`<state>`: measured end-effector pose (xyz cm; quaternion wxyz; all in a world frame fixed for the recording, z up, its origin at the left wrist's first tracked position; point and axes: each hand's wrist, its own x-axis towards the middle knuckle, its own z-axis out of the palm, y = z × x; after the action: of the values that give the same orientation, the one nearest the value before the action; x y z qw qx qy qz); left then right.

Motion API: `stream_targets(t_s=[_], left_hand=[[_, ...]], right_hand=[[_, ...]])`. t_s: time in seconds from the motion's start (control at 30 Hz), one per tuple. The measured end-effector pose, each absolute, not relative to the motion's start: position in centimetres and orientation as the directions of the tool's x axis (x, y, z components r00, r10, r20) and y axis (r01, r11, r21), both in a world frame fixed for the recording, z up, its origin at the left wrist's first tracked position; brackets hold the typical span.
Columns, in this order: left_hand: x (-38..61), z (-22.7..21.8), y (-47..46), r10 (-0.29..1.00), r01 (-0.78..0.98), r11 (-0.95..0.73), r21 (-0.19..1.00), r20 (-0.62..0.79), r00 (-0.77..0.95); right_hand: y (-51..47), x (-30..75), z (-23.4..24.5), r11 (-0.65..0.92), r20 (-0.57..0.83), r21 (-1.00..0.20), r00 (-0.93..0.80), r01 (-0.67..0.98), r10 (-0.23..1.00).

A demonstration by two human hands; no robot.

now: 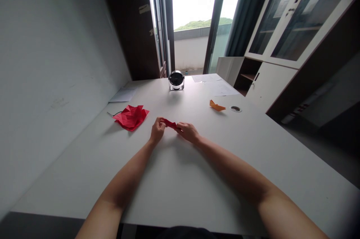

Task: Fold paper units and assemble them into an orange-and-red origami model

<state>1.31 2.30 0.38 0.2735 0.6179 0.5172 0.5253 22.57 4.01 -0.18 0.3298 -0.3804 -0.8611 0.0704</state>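
Observation:
Between my two hands is a small piece of folded red paper [170, 123], held just above the white table [180, 179]. My left hand [158, 130] pinches its left end, and my right hand [188, 132] grips the right end. Fingers cover both ends, so only the middle of the fold shows. To the left lies a larger creased sheet of red paper [131, 117], crumpled upward at its edges. A folded orange paper boat [217, 105] rests on the table to the right, apart from my hands.
A round black device on a metal stand [176, 79] stands toward the table's far edge. White papers lie at the back right [222, 87] and back left [123, 95]. A round cable hole [235, 108] is beside the orange boat. The wall [56, 81] borders the table's left side.

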Motion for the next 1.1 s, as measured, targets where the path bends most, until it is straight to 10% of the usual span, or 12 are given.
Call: stream_targets(t_s=[0.33,1.1], left_hand=[[0.8,2.2,1.1,0.806,0.83,-0.49,0.266,0.502,0.315],[1.3,1.8,1.1,0.778,0.803,-0.574,0.163,0.415,0.472]], right_hand=[[4.3,22.9,0.6,0.746,0.497,-0.309,-0.568,0.59,0.656],[3.5,22.7,1.3,0.802,0.489,-0.19,-0.654,0.566,0.577]])
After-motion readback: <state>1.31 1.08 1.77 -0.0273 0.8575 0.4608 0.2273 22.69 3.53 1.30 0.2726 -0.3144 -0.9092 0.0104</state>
